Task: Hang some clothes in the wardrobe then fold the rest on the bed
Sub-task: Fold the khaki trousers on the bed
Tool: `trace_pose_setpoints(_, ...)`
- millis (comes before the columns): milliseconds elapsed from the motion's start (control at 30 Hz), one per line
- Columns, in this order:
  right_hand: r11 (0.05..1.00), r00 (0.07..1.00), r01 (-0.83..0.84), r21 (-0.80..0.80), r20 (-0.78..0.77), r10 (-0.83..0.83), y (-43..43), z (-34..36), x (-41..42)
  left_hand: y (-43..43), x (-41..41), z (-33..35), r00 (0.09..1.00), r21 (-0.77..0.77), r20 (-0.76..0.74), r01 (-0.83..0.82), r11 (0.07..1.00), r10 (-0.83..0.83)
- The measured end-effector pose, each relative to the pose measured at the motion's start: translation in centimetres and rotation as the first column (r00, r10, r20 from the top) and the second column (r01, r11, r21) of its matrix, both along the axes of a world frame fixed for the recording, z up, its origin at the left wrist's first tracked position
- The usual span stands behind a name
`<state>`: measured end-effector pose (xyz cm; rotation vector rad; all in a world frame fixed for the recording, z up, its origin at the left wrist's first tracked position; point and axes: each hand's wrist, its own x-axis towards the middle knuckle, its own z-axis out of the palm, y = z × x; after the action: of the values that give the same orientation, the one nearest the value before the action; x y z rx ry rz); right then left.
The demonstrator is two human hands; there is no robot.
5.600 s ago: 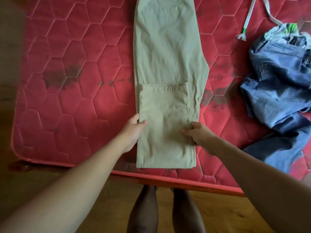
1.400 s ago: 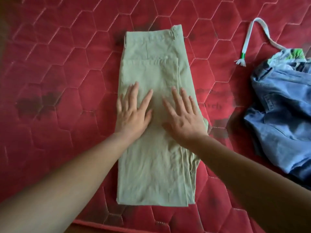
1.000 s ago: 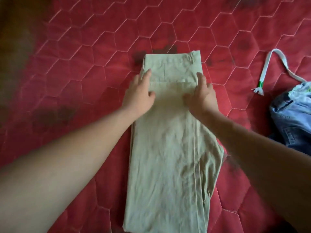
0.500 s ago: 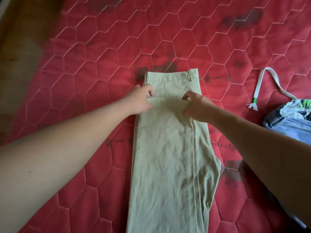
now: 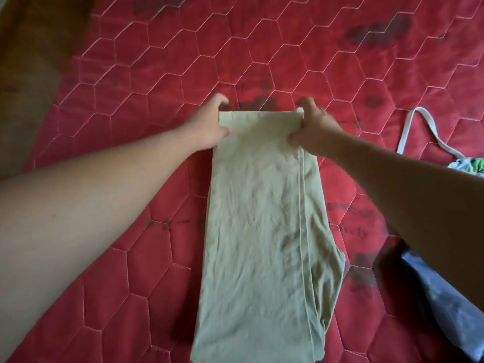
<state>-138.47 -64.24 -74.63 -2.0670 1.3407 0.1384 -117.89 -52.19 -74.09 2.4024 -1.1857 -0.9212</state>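
Pale green trousers (image 5: 262,231) lie folded lengthwise in a long strip on the red quilted mattress (image 5: 131,74). My left hand (image 5: 209,124) grips the far left corner of the strip, fingers curled over its top edge. My right hand (image 5: 311,124) grips the far right corner the same way. The waistband is covered by the folded-over leg end, which reaches the strip's far edge.
Blue jeans (image 5: 450,310) lie crumpled at the right edge, partly behind my right forearm. A white strap (image 5: 419,121) and a bit of green-and-white cloth (image 5: 471,166) lie to the right. Brown floor (image 5: 26,74) shows at the left.
Both hands pulled the leg end of the trousers farther up, so it now covers the waistband and pocket that showed before. The view has moved closer over the bed.
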Motion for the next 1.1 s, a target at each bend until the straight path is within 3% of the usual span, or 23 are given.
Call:
trace_pose_setpoints(67, 0.987, 0.979, -0.11, -0.116, -0.183, 0.087, 0.6, -1.5, 0.4, -0.4, -0.6, -1.4, 1.0, 0.096, 0.0, -0.016, 0.995, 0.016)
trace_pose_setpoints(100, 0.982, 0.974, -0.137, -0.128, -0.2, 0.11, 1.4, -2.4, 0.2, -0.1, -1.3, -2.2, 1.0, 0.125, -0.006, -0.012, 0.992, 0.013)
trace_pose_setpoints(267, 0.977, 0.976, -0.157, -0.147, -0.173, 0.131, 3.5, -7.5, -1.3, 1.0, -3.5, -6.9, 0.969, 0.113, 0.235, 0.044, 0.993, -0.07)
trace_pose_setpoints(433, 0.995, 0.993, -0.05, -0.081, -0.109, 0.041, 3.4, -7.8, -0.6, -0.4, -2.9, -6.1, 0.982, 0.11, 0.184, 0.02, 0.994, -0.04)
trace_pose_setpoints(500, 0.998, 0.998, 0.061, -0.03, 0.017, -0.06, 3.3, -6.6, -0.6, -0.3, -3.6, -4.9, 0.995, 0.032, 0.086, -0.046, 0.998, 0.043)
trace_pose_setpoints(600, 0.93, 0.891, 0.334, 0.152, 0.272, -0.364, 2.7, -3.9, -1.2, 0.4, -3.5, -3.2, 0.919, -0.148, -0.254, -0.346, 0.926, 0.303)
trace_pose_setpoints(700, 0.881, 0.836, 0.377, 0.285, 0.304, -0.457, 1.9, -0.4, -2.0, 1.0, -3.1, -0.3, 0.826, -0.155, -0.434, -0.463, 0.873, 0.361)
trace_pose_setpoints(900, 0.944, 0.855, 0.235, 0.23, 0.413, -0.314, 4.8, 5.1, -6.1, 5.6, -2.9, 6.2, 0.935, -0.192, -0.351, -0.113, 0.975, 0.039)
trace_pose_setpoints(1000, 0.991, 0.903, 0.134, 0.012, 0.409, -0.127, 8.8, 6.2, -8.7, 9.2, -4.1, 7.9, 0.957, -0.214, -0.262, 0.072, 0.974, -0.128)
trace_pose_setpoints(1100, 0.961, 0.931, -0.04, -0.274, 0.339, 0.136, 13.2, 6.2, -11.3, 13.5, -6.0, 8.0, 0.954, -0.276, -0.098, 0.246, 0.929, -0.282)
